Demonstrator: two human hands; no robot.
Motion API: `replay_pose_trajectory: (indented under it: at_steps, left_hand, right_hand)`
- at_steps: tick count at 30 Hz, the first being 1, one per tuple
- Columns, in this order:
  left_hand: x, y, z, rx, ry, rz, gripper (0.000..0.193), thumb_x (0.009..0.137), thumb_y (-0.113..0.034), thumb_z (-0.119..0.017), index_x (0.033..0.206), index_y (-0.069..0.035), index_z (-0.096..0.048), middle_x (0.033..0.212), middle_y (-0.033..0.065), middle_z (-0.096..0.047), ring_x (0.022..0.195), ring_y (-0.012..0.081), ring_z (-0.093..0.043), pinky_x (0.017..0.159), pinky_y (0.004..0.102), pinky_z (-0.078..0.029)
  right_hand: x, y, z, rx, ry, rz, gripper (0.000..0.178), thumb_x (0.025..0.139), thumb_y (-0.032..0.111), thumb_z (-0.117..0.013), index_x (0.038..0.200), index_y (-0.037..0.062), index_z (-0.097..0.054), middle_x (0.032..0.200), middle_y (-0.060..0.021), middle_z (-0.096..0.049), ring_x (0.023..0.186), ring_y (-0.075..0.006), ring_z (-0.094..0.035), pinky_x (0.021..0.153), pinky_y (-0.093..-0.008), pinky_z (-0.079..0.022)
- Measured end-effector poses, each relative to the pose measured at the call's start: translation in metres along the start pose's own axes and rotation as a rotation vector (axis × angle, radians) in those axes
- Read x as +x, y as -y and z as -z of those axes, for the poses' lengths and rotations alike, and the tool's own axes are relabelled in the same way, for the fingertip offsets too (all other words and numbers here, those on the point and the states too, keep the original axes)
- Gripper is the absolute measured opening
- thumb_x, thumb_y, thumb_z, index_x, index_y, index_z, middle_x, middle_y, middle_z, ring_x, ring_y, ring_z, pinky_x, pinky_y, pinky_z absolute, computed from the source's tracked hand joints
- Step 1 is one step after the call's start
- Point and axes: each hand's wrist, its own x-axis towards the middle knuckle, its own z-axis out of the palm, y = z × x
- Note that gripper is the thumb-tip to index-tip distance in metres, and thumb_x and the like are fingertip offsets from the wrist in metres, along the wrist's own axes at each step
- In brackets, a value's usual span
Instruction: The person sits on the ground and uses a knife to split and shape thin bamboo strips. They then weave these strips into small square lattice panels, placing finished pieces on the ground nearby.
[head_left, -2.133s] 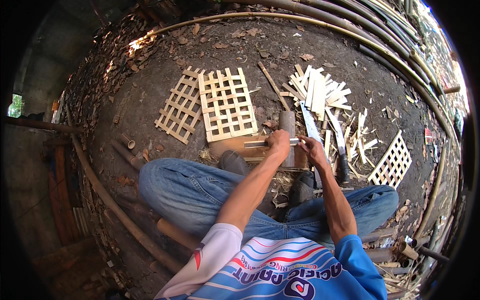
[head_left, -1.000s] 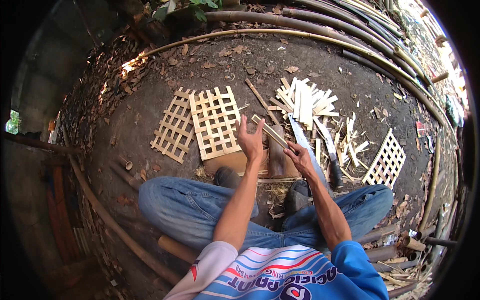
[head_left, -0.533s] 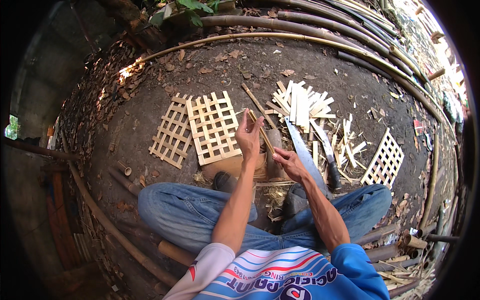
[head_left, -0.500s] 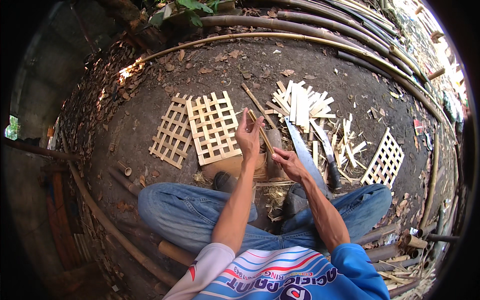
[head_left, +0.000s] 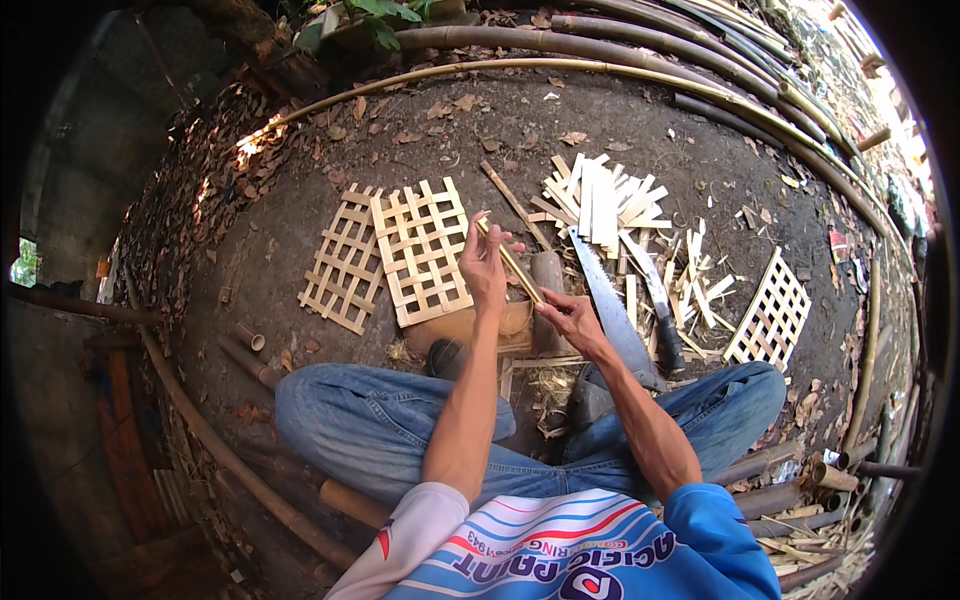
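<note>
A narrow bamboo strip [head_left: 516, 268] slants between my hands above the ground. Its upper end is gripped by my left hand [head_left: 484, 262], with some fingers showing behind it. At the lower end, the thumb and fingers of my right hand [head_left: 572, 322] pinch the strip. Beneath it, a short round log [head_left: 547, 268] rests beside a flat brown board [head_left: 470, 330]. To the left lie two woven bamboo lattices, the nearer-to-hand one [head_left: 425, 255] partly overlapping the other [head_left: 345, 262]. A handsaw [head_left: 610, 305] and a dark-handled large knife [head_left: 660, 310] lie to the right.
A pile of pale bamboo strips [head_left: 602, 205] lies beyond the saw, with smaller offcuts [head_left: 695, 285] nearby. Another lattice [head_left: 770, 312] sits far right. A thin stick [head_left: 515, 205] points toward the log. Long bamboo poles [head_left: 600, 68] curve across the back.
Both hands have shifted slightly left with the bamboo strip, the left one more. The strip now slants more and shows a paler face. The tools and lattices lie as before.
</note>
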Motion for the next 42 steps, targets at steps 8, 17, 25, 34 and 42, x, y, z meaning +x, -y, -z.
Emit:
replay_pose_trajectory:
  at_steps: [8, 17, 25, 34, 42]
  left_hand:
    - [-0.002, 0.000, -0.008, -0.291, -0.088, 0.048, 0.040, 0.105, -0.032, -0.048, 0.141, -0.015, -0.043, 0.083, 0.0038, -0.049, 0.058, 0.0102, -0.051, 0.051, 0.0253, -0.048]
    - [-0.005, -0.006, -0.010, -0.276, -0.136, 0.073, 0.037, 0.105, -0.031, -0.050, 0.138, -0.015, -0.047, 0.080, 0.0016, -0.047, 0.056, 0.0076, -0.046, 0.047, 0.0222, -0.037]
    - [-0.005, -0.010, -0.010, -0.292, -0.173, 0.090, 0.035, 0.105, -0.033, -0.050, 0.135, -0.016, -0.049, 0.080, 0.0014, -0.047, 0.054, 0.0067, -0.045, 0.045, 0.0211, -0.035]
    - [0.006, 0.015, 0.021, -0.583, -0.211, 0.233, 0.028, 0.103, -0.034, -0.051, 0.129, -0.023, -0.053, 0.082, 0.0040, -0.052, 0.055, 0.0114, -0.046, 0.046, 0.0232, -0.035]
    - [0.007, 0.034, 0.041, -0.620, -0.267, 0.386, 0.025, 0.103, -0.032, -0.049, 0.127, -0.025, -0.053, 0.081, 0.0058, -0.052, 0.057, 0.0135, -0.046, 0.047, 0.0238, -0.036]
  right_hand:
    - [-0.017, 0.029, -0.021, -0.046, -0.063, -0.010, 0.045, 0.089, 0.031, -0.075, 0.124, 0.0043, -0.067, 0.096, -0.0104, -0.071, 0.086, -0.0133, -0.061, 0.079, -0.0292, -0.047]
    - [-0.019, 0.030, -0.025, 0.008, -0.045, -0.003, 0.049, 0.089, 0.030, -0.075, 0.130, 0.0042, -0.063, 0.089, -0.0027, -0.065, 0.082, -0.0094, -0.054, 0.075, -0.0278, -0.045]
    - [-0.020, 0.033, -0.024, -0.029, -0.004, -0.021, 0.049, 0.089, 0.028, -0.075, 0.132, 0.0076, -0.062, 0.101, -0.0049, -0.069, 0.089, -0.0102, -0.055, 0.082, -0.0271, -0.045]
    - [-0.027, 0.050, -0.034, -0.155, -0.120, 0.119, 0.042, 0.092, 0.027, -0.070, 0.129, 0.0078, -0.064, 0.108, -0.0157, -0.072, 0.092, -0.0187, -0.066, 0.083, -0.0319, -0.049]
    - [-0.028, 0.047, -0.027, -0.284, -0.070, 0.227, 0.030, 0.090, 0.021, -0.068, 0.116, 0.0055, -0.071, 0.087, -0.0151, -0.070, 0.072, -0.0211, -0.064, 0.066, -0.0325, -0.050]
